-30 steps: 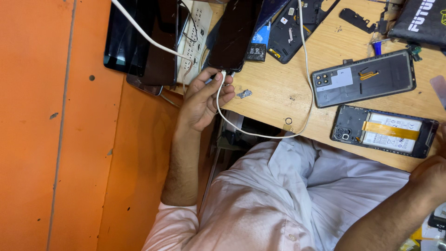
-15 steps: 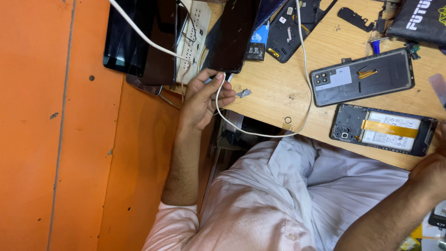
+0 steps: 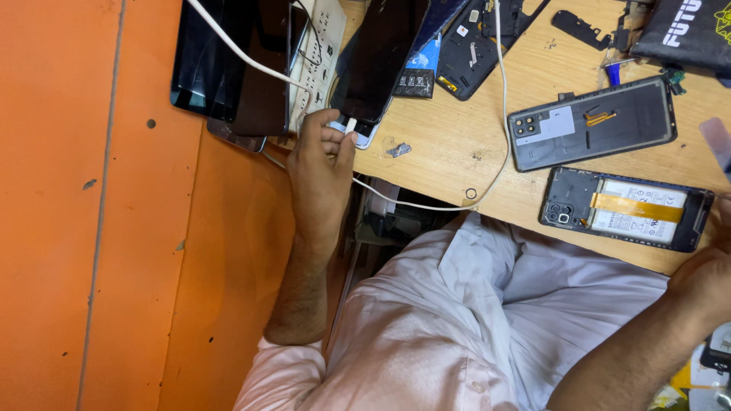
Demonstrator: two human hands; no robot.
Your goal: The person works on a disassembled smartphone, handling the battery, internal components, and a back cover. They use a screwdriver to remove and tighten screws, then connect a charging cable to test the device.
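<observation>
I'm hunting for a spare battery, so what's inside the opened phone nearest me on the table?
Inside the opened phone: a white-labelled battery crossed by an orange ribbon strip, and camera lenses at one end. Anything beneath the battery is covered.

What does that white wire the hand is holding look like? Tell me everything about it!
The white cable is thin, smooth and looks like plastic. Its small white plug is pinched in the left hand right at the bottom edge of a dark phone lying on the wooden table. From there it sags below the table edge, curves back up and runs across the table to the top of the picture. Whether the plug is fully in cannot be told.
</observation>
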